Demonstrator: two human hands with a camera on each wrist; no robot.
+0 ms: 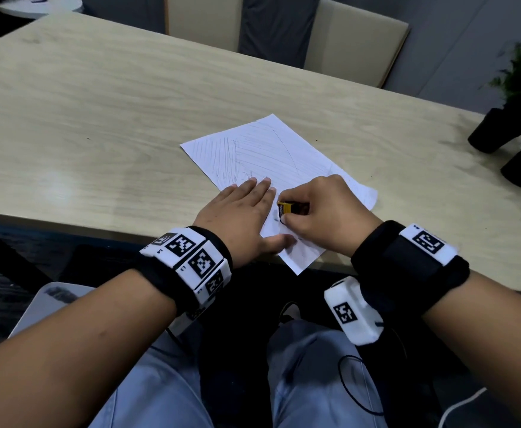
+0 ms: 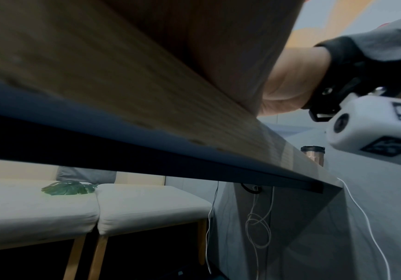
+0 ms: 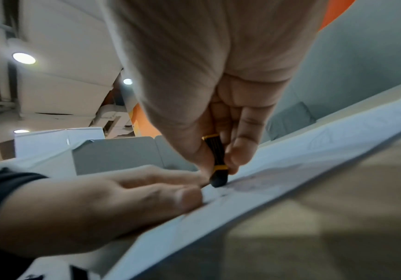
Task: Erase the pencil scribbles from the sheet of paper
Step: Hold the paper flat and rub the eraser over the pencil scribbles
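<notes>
A white sheet of paper [image 1: 271, 156] with faint pencil lines lies skewed near the table's front edge, one corner hanging over it. My left hand [image 1: 240, 211] lies flat with straight fingers on the sheet's left side, pressing it down. My right hand [image 1: 321, 211] pinches a black eraser in a yellow-and-black sleeve [image 1: 288, 208], its tip down on the paper just right of the left fingers. In the right wrist view the eraser [image 3: 216, 163] stands between thumb and fingers, its dark end touching the sheet [image 3: 290, 176] beside my left hand [image 3: 98, 204].
The light wooden table [image 1: 114, 118] stretches far to the left and back. Black plant pots [image 1: 497, 131] stand at the right edge. Two beige chairs [image 1: 355, 41] are behind the table. The left wrist view shows only the table's front edge [image 2: 170, 151] and benches below.
</notes>
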